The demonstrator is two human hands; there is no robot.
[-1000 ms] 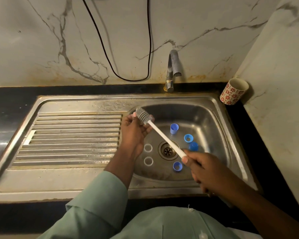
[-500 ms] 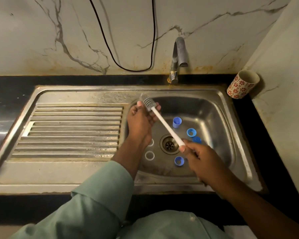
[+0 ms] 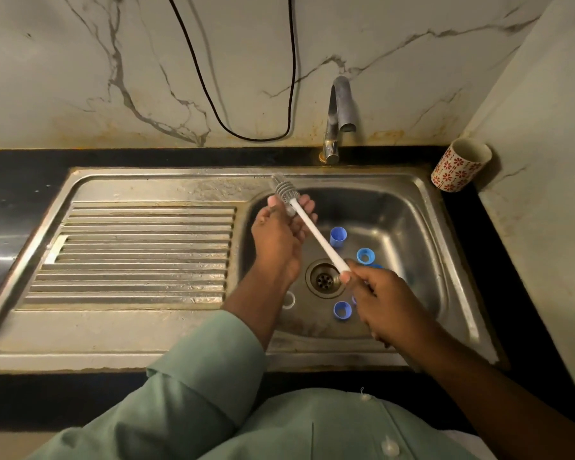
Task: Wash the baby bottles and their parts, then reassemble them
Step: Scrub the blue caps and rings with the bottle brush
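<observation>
A bottle brush [image 3: 319, 240] with a white handle and grey bristle head slants across the sink basin [image 3: 425, 227]. My right hand [image 3: 382, 300] grips the handle's lower end over the drain [image 3: 323, 278]. My left hand [image 3: 276, 240] curls its fingers round the bristle end, and the tip pokes out above them. Whether a small part sits inside that grip is hidden. On the basin floor lie a blue cap [image 3: 338, 236], a blue ring [image 3: 365, 255], another blue ring [image 3: 342, 309] and a white ring [image 3: 288, 299] partly behind my left wrist.
The tap [image 3: 339, 107] stands at the back of the basin, with no water seen running. A ribbed drainboard [image 3: 140, 254] lies to the left. A red-flowered cup [image 3: 460, 164] leans in the back right corner. A black cable [image 3: 213, 104] hangs on the marble wall.
Both hands and the brush have moved a little toward the back rim of the sink. More of the bristle head now shows above my left fingers.
</observation>
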